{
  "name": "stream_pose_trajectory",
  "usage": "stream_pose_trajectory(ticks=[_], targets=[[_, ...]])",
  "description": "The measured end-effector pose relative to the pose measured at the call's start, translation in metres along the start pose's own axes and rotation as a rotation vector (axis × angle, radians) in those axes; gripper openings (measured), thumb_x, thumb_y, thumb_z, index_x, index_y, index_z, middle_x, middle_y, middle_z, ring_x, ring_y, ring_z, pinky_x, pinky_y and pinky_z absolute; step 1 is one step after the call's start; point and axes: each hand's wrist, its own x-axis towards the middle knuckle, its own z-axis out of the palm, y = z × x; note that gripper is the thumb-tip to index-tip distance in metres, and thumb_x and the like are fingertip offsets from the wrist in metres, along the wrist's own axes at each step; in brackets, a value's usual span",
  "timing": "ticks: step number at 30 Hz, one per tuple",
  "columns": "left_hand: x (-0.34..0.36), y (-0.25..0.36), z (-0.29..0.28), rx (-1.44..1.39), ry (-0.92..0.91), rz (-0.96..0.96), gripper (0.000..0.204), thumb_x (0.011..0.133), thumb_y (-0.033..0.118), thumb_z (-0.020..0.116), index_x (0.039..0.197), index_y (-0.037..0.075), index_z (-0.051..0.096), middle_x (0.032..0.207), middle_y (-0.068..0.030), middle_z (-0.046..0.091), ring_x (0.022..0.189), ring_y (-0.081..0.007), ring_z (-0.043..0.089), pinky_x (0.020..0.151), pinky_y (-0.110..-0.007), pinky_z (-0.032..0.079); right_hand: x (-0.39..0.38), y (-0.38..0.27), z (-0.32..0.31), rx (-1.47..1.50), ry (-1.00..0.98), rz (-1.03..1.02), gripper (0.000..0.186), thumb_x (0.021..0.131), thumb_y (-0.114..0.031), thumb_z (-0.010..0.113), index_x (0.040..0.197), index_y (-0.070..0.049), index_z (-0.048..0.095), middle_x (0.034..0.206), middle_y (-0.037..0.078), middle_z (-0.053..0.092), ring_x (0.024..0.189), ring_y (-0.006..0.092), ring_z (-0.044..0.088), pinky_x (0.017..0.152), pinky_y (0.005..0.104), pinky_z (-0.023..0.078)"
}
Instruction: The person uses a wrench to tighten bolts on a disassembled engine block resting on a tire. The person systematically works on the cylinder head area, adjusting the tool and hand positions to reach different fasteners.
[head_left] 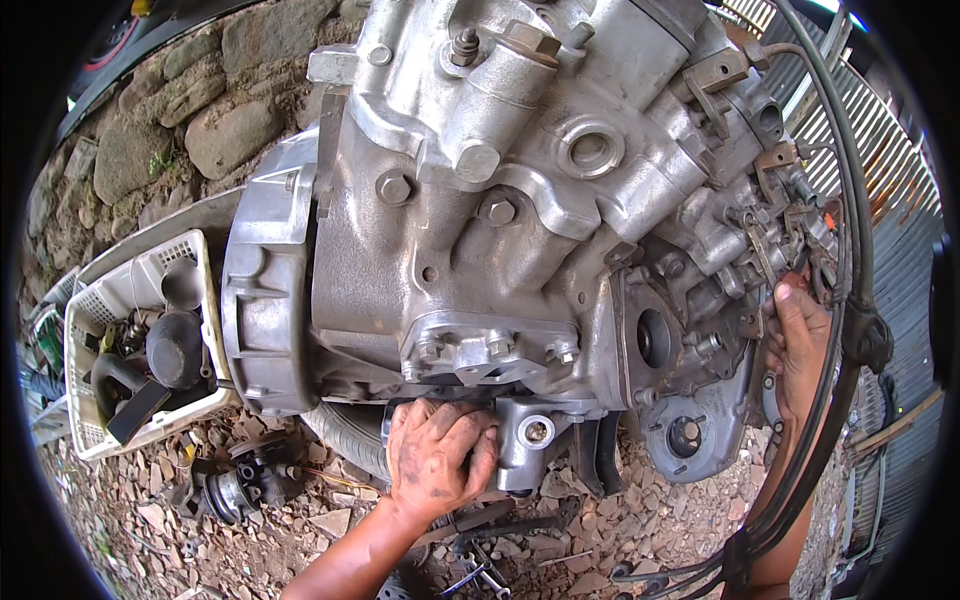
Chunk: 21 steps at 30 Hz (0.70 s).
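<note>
A large grey metal gearbox [480, 260] fills the middle, with bolts, round ports and a bolted cover on its near face. Beneath that cover, my left hand [440, 455] has its fingers curled over a silver cast metal housing [522, 440], which has a round threaded port. At the gearbox's right end my right hand [800, 345] is closed, thumb and fingers together beside the small levers and brackets [765, 250]. What its fingers hold is hidden. Black hoses [850, 200] hang in front of the right wrist and forearm.
A white plastic crate [75, 370] of dark parts stands at the left, near a stone wall [235, 135]. A tyre [345, 435] lies under the gearbox. On the gravelly ground are a dark metal joint [235, 490] and several wrenches [485, 572]. Corrugated metal sheet borders the right.
</note>
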Motion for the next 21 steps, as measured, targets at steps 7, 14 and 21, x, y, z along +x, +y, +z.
stream_pose_trajectory(ticks=[7,14,21], targets=[[0.002,0.002,0.001,-0.006,-0.013,-0.004,0.008,0.075,0.012,0.065,0.083,0.013,0.066,0.086,-0.0014,0.065,0.077,-0.0245,0.054,0.071,-0.037,0.039,-0.01,-0.006,0.005,-0.081,-0.191,0.04,0.037,0.1,-0.039,0.051,0.082,-0.007,0.058,0.056,-0.005,0.044,0.041,0.0017,0.032,0.037,0.019,0.023],[0.0,0.002,0.002,-0.017,-0.007,-0.015,0.009,0.076,0.013,0.066,0.085,0.013,0.067,0.086,-0.0013,0.065,0.076,-0.0241,0.055,0.071,-0.037,0.04,-0.019,-0.017,0.015,0.091,-0.328,0.132,0.038,0.101,-0.038,0.048,0.085,-0.004,0.057,0.058,0.001,0.052,0.038,0.0052,0.042,0.029,0.0189,0.028],[0.0,0.004,0.007,0.021,0.03,-0.023,0.01,0.074,0.013,0.066,0.084,0.013,0.067,0.085,-0.0016,0.065,0.076,-0.0242,0.055,0.071,-0.037,0.04,-0.03,-0.057,0.077,0.776,-0.487,0.409,0.036,0.103,-0.034,0.04,0.102,-0.001,0.056,0.081,0.01,0.066,0.065,0.0238,0.069,0.04,0.0296,0.052]])
